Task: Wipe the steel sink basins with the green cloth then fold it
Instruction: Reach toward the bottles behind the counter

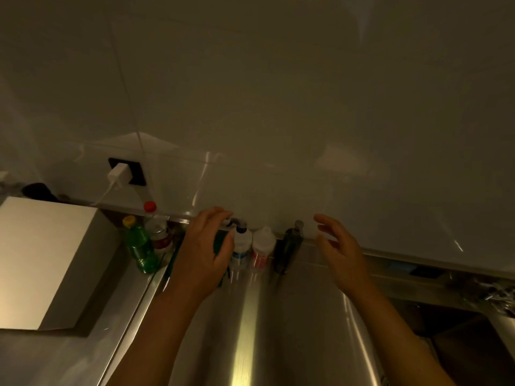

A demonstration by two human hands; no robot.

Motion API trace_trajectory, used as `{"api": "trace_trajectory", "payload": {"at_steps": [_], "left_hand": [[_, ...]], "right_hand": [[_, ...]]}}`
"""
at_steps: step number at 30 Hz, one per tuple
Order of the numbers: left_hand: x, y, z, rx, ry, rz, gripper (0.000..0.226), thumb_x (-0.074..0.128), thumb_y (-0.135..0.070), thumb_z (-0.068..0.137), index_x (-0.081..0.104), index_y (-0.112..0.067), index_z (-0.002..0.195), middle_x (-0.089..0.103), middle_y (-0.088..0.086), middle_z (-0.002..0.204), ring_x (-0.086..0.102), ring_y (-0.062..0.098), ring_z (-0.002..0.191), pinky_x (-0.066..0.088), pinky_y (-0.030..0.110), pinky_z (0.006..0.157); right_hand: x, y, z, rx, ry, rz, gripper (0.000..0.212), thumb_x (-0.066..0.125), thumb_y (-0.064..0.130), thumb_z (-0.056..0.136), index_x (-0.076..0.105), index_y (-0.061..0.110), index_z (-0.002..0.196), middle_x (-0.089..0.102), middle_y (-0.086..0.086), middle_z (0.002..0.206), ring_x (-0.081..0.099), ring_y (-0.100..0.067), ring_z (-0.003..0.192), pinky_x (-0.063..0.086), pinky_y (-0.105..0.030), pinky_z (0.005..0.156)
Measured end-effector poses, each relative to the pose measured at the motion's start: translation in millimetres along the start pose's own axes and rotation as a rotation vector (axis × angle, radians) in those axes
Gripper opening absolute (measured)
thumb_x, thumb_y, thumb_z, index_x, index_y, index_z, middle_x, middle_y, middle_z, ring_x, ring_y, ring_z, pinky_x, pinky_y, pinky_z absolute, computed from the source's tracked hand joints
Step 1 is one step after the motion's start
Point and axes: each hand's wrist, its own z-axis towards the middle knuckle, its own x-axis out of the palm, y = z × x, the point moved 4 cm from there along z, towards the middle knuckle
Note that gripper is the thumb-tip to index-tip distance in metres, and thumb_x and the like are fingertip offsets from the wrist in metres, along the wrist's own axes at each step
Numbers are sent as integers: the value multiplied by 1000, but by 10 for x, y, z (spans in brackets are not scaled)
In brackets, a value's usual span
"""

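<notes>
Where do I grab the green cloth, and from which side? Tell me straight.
Take the green cloth by its middle, from above and the left, where the left hand cups it. The wall behind and the white bottle close on its right block the other sides.

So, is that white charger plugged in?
Plugged in: the white charger sits in the black wall socket, its cable trailing down.

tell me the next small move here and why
Probably close the left hand on the cloth and draw it back off the ledge, down toward the sink. That hand already lies over the cloth, close beside the bottles, though a firm grip isn't clear. The right hand hovers open and empty. Wiping can't begin until the cloth is in hand.
</notes>
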Motion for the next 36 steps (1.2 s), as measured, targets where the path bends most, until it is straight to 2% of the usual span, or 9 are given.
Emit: {"api": "trace_trajectory", "payload": {"at_steps": [5, 9, 15, 17, 20, 25, 27, 32, 36], "left_hand": [[91, 146, 0, -51, -9, -36, 39, 51, -35, 100, 54, -30, 138, 43, -19, 138, 40, -6, 129, 27, 7, 106], [269, 321, -24, -106, 44, -34, 41, 50, -37, 100, 55, -28, 140, 49, -12, 141, 46, 9, 133, 37, 26, 109], [598, 550, -92, -154, 121, 1, 48, 42, -48, 99, 54, -28, 142, 48, -13, 142, 42, 1, 130, 25, 2, 102], [660, 631, -112, -175, 133, 4, 49, 41, -49, 98, 54, -29, 141, 48, -12, 142, 41, 0, 129, 23, -1, 101], [715, 756, -129, -196, 138, -14, 46, 43, -46, 98, 54, -31, 140, 47, -15, 141, 44, 1, 129, 26, 1, 102], [765, 948, -175, -242, 147, -13, 42, 48, -41, 99, 56, -29, 139, 48, -13, 143, 45, 6, 133, 28, 2, 103], [777, 989, -191, -257, 150, -15, 43, 49, -40, 100, 57, -26, 140, 50, -8, 144, 46, 9, 134, 30, 2, 102], [804, 1008, -202, -271, 154, -18, 45, 49, -42, 99, 58, -24, 140, 51, -6, 145, 46, 10, 134, 30, -1, 98], [822, 1011, -201, -265, 144, -27, 42, 51, -38, 100, 58, -26, 139, 51, -7, 143, 47, 9, 133, 29, 1, 101]], "right_hand": [[59, -302, 131, 49, 8, 25, 45, 63, 36, 93, 57, 32, 137, 56, 21, 134, 52, 8, 122, 47, -34, 103], [127, -616, 253, 105, 39, -5, 65, 64, 46, 78, 53, 31, 140, 55, 14, 138, 51, 2, 126, 44, -24, 99], [388, -1223, 563, 203, 93, -77, 69, 77, 7, 86, 47, 17, 147, 51, 2, 144, 51, -15, 130, 42, -25, 101], [496, -1363, 672, 231, 91, -77, 74, 80, 3, 82, 45, 12, 148, 51, 2, 142, 52, -17, 128, 43, -32, 101], [605, -1503, 811, 276, 60, -68, 80, 83, -1, 77, 44, 6, 147, 53, -2, 135, 53, -17, 123, 42, -29, 96], [696, -1736, 883, 314, 45, -81, 83, 87, 5, 76, 44, 8, 147, 55, -3, 138, 55, -19, 122, 48, -39, 103], [721, -1789, 906, 318, 48, -86, 77, 85, 3, 78, 47, 8, 145, 59, -4, 132, 57, -18, 117, 48, -32, 94], [740, -1827, 910, 308, 59, -117, 60, 81, 5, 82, 55, 8, 137, 61, 0, 117, 57, -13, 108, 41, 1, 69], [721, -1783, 838, 319, 53, -89, 56, 81, 5, 82, 57, 9, 132, 62, 0, 114, 60, -9, 98, 43, -1, 66]]}}
